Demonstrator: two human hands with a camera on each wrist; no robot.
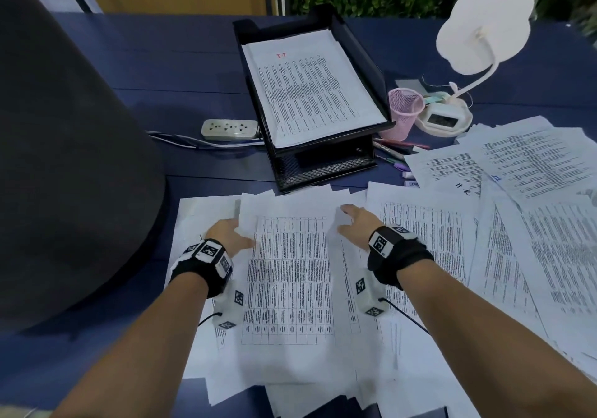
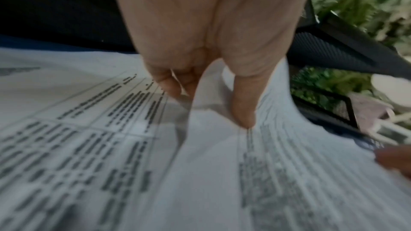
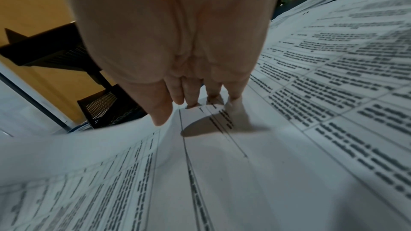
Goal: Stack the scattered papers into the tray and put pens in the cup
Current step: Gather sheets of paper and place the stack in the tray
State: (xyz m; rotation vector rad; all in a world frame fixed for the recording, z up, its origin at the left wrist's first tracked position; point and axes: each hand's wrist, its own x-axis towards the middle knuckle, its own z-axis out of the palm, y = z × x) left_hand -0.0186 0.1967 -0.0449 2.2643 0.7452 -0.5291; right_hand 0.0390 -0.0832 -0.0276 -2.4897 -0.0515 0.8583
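Nearest the front edge of the tabletop (image 1: pixel 97 165), printed sheets overlap in a loose pile, with a table-printed sheet (image 1: pixel 287 275) uppermost at its centre. The left hand (image 1: pixel 226 235) takes that sheet at its left margin: the left-wrist view shows the paper edge curling up between thumb and fingers, so the hand grips it. The right hand (image 1: pixel 353 224) rests at the sheet's right margin with fingers extended and fingertips (image 3: pixel 191 101) touching the paper; no pinch is visible there. More scattered papers (image 1: pixel 533 191) fan out toward the right edge. Handling judgement: single sheets are light, limp and slippery against each other, and they buckle if held at one point; take hold at two opposite long edges, then square the bundle before lifting. Beyond the pile, pens (image 1: pixel 397 152) lie partly covered by paper. Behind them stand the pink mesh cup (image 1: pixel 403 111), which shows no pens inside, and the black tiered tray (image 1: pixel 361 49), its top level already holding sheets. Hidden or unclear: the pen count, the tray's lower levels, and the pile's depth; both wrist views are blurred.
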